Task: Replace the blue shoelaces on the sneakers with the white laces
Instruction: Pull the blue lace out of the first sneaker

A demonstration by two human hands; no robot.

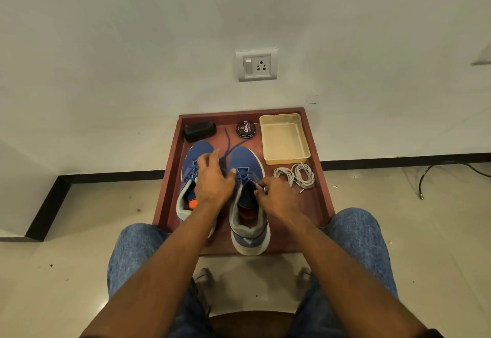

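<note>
Red-brown wooden tray (170,178) on a pale tiled floor holds two blue sneakers (245,159); both hands pinch blue laces (227,141), left hand (214,180), right hand (279,199). White laces (296,175) coil beside a plastic tub (284,138), polish tin (245,129) and brush (199,130) behind.

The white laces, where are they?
In the head view, the white laces lie coiled on the red tray, right of the right sneaker, just below the clear plastic box.
</note>
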